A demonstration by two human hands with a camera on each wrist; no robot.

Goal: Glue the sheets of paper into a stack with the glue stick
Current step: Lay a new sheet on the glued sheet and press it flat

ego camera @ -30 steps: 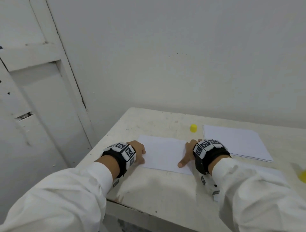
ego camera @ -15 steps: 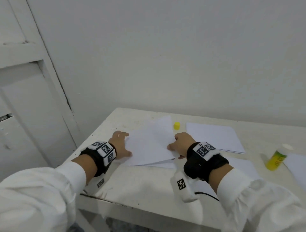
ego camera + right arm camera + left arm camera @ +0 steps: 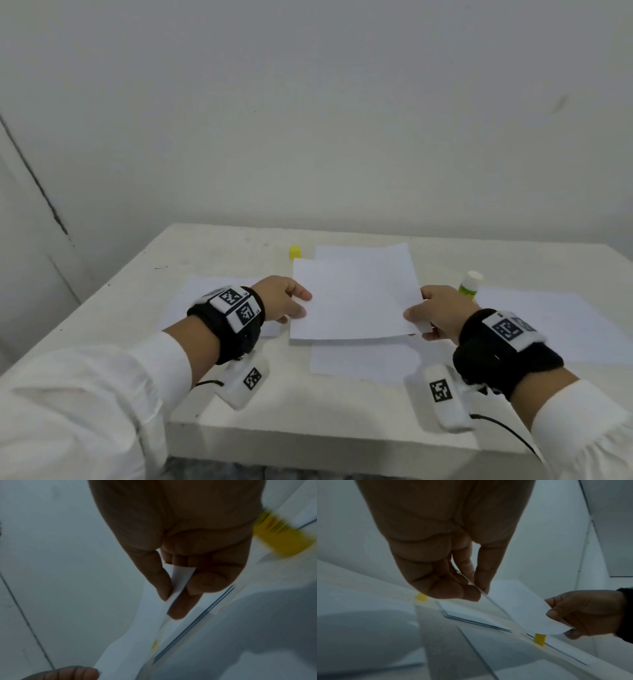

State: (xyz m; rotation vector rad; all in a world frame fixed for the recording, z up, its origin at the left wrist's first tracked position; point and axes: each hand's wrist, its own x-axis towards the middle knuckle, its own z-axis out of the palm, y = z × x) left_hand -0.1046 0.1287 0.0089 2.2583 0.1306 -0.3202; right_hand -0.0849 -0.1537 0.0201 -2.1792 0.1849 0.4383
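A white sheet of paper point(image 3: 356, 298) hangs level just above the table, held at both side edges. My left hand point(image 3: 303, 304) pinches its left edge and my right hand point(image 3: 416, 317) pinches its right corner. In the left wrist view the left hand's point(image 3: 477, 588) thumb and fingers nip the sheet point(image 3: 522, 608). In the right wrist view the right hand point(image 3: 175, 586) does the same. Under the held sheet lies another sheet point(image 3: 363, 363) flat on the table. The glue stick point(image 3: 471, 284) stands upright and uncapped behind my right hand. Its yellow cap point(image 3: 295, 251) sits at the back left.
A thin pile of paper point(image 3: 342, 251) lies at the back behind the held sheet. More paper lies on the left point(image 3: 191, 298) and on the right point(image 3: 548, 322). The white table's front edge point(image 3: 308, 438) is near my wrists; a wall stands behind.
Both hands lifted the top sheet off the paper on the left and carried it right, over the middle sheet. The head view swung right, bringing the glue stick into view.
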